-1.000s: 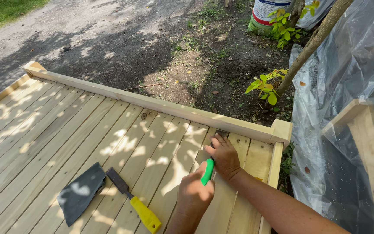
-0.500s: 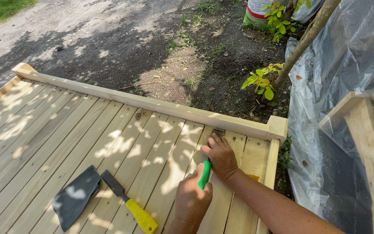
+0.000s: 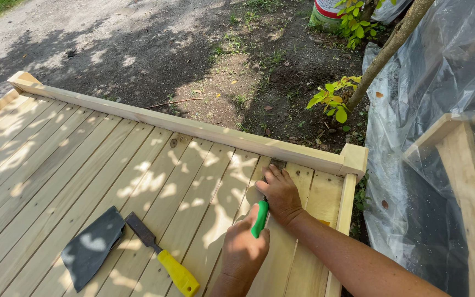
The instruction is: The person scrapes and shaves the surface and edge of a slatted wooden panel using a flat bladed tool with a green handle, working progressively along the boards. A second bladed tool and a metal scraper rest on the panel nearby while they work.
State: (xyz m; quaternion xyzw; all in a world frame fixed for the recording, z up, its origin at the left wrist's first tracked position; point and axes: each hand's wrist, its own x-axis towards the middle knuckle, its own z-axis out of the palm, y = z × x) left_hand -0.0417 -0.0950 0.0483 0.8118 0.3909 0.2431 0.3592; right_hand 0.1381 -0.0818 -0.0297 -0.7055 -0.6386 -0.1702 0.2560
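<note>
Little has shifted: both hands stay at the deck's far right corner. Left hand [image 3: 243, 250] wraps its fingers around a green-handled tool [image 3: 259, 219] set in a board gap, while right hand [image 3: 279, 192] presses flat, fingers together, steadying it; a yellow-handled chisel [image 3: 163, 256] lies nearby, left.

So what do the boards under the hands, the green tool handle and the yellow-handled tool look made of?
Deck boards: pale bare wood, seemingly unfinished, with visible grain and knots. Green handle, held in the left hand beside the right hand: smooth and bright, probably plastic. Yellow-handled tool: glossy handle, likely plastic; dull grey flat blade, apparently metal.
</note>
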